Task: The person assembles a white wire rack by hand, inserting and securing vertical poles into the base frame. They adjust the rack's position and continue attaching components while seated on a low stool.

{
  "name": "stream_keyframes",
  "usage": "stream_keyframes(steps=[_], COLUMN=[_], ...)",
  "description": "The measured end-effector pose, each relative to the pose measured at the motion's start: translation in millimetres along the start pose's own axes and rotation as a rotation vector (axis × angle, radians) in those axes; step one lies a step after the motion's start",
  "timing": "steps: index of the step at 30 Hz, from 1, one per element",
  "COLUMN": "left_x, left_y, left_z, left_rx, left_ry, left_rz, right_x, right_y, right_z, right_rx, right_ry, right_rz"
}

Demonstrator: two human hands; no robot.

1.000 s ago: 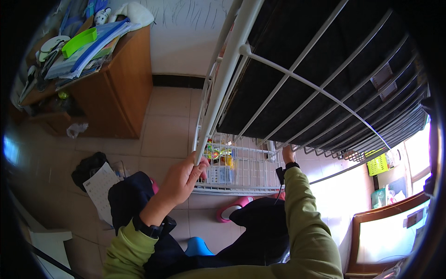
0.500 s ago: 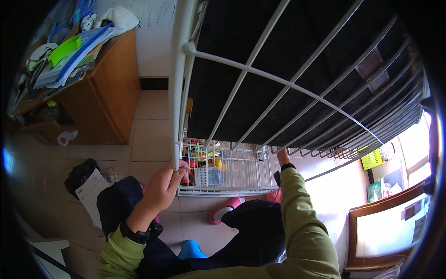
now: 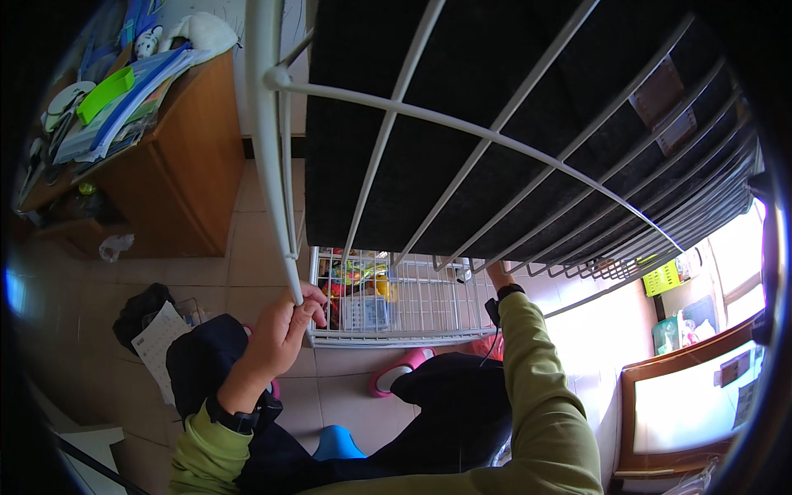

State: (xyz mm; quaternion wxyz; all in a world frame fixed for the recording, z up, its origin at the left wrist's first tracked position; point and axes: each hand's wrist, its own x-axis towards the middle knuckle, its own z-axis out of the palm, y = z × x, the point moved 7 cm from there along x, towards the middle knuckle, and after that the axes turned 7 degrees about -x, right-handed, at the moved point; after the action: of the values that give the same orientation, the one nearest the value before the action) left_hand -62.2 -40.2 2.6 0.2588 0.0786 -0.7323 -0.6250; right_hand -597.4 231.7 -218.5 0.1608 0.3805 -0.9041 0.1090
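Observation:
A white wire rack (image 3: 462,124) with a black sheet (image 3: 355,165) behind its bars looms close in front of me. My left hand (image 3: 287,330) is closed round the lower end of the rack's thick white post (image 3: 269,148). At the rack's right underside is my right hand (image 3: 499,276); only its wrist and back show, and its fingers are hidden behind the rack. Below stands a white wire basket (image 3: 429,337) holding colourful packets (image 3: 351,276) and a small pale blue-white box (image 3: 365,313) at its left end.
A wooden cabinet (image 3: 186,165) stands on the left, with folders and a green tray (image 3: 106,95) on top. Papers and a black bag (image 3: 140,313) lie on the tiled floor by my left knee. A wood-framed panel (image 3: 693,404) is at the right.
The rack has shifted left in view, and its post leans more. My left hand has moved slightly left with the post. The right hand has barely moved.

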Motion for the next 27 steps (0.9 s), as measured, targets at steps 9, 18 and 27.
stream_keyframes(steps=[9,18,27], left_x=[3.1,1.5,2.6], left_y=[6.7,5.5,6.5], left_z=[-2.9,-1.2,-2.8], left_rx=[0.027,0.024,0.005], left_ry=[-0.011,0.008,0.018], left_rz=[0.024,0.032,0.043], right_x=[-4.1,-5.7,-56.9], right_y=[8.9,-18.9,-13.9], right_z=[-7.4,-47.7,-67.3], right_rx=[0.020,-0.031,-0.511], right_ry=[0.017,0.294,-0.528], right_rz=[0.043,-0.090,0.278])
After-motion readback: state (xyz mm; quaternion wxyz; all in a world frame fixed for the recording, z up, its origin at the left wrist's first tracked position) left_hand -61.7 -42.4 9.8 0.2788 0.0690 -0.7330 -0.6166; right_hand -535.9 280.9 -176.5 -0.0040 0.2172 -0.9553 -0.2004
